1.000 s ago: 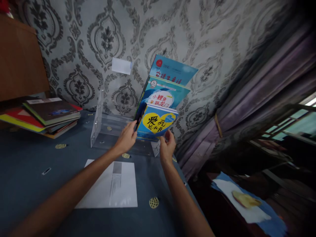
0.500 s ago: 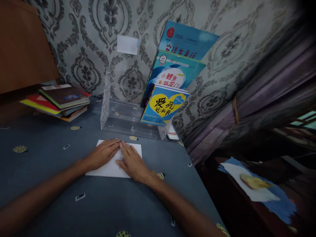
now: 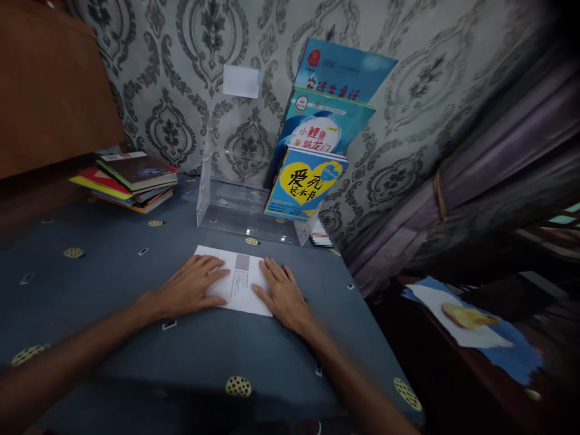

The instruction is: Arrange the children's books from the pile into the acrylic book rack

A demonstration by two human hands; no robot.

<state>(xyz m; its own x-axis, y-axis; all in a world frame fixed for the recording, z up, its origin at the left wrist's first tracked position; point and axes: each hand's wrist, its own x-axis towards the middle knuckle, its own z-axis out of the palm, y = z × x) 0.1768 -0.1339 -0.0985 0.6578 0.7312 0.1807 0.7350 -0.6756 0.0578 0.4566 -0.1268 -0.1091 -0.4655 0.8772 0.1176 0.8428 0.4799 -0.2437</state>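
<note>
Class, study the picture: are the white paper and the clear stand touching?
Apart. The head view shows a strip of blue-grey tablecloth between the far edge of the white paper and the front of the clear stand.

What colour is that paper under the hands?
The paper is white, with a grey block and fine print; the head view shows it best.

A camera worn on the person's head looks forward and down from above the near edge of a tabletop (image 3: 136,362), close enough that the forearms (image 3: 99,335) reach in from the lower left and the bottom, with the left hand (image 3: 194,287) and right hand (image 3: 283,293) near mid-frame. The wide view faces a patterned wall (image 3: 408,127), taking in a brown panel (image 3: 54,90) at left and a purple curtain (image 3: 493,151) at right.
</note>
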